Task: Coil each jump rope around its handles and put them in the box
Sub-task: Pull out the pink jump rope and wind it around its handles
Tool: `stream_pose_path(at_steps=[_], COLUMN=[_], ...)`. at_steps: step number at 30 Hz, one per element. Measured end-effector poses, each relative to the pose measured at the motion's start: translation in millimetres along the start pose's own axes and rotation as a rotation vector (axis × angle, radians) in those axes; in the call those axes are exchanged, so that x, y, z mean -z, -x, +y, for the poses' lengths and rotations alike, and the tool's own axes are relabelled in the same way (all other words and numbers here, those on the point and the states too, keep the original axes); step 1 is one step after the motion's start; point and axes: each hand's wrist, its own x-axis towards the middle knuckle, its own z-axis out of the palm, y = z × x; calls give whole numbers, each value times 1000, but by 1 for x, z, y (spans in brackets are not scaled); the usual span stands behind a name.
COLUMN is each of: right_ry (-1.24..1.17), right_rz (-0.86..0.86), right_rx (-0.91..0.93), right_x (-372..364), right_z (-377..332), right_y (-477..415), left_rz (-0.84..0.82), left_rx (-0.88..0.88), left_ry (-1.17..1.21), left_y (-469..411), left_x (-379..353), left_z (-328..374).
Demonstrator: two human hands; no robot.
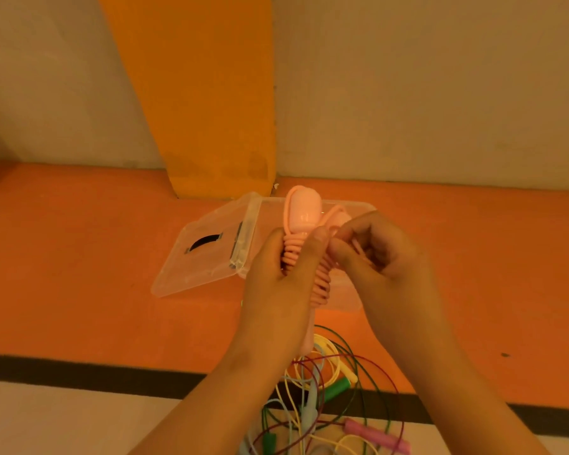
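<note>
A pink jump rope point(304, 215) is held up in front of me, its cord wound in tight coils around the two handles. My left hand point(276, 284) grips the coiled handles from the left, thumb across the coils. My right hand point(372, 254) pinches the loose end of the pink cord near the top of the handles. Behind them the clear plastic box point(345, 293) stands on the orange floor, mostly hidden by my hands. Its clear lid point(204, 254) lies open to the left.
A tangle of loose jump ropes point(326, 389) in yellow, green, dark red and pale blue lies on the floor below my hands, with a pink handle point(375, 435) at the lower right. An orange pillar point(204, 93) stands against the wall behind the box.
</note>
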Motion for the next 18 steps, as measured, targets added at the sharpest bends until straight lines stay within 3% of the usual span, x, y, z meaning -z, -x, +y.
stream_pose_path(at_steps=[7, 18], right_ry=[51, -416], right_rz=[32, 73], right_rx=[-86, -434], right_x=[5, 7], right_z=[11, 14], right_y=[-2, -4], left_rz=[-70, -17], left_rx=[-89, -152], left_ry=[-118, -297], left_y=[-4, -2], left_x=[2, 0], left_z=[-15, -24])
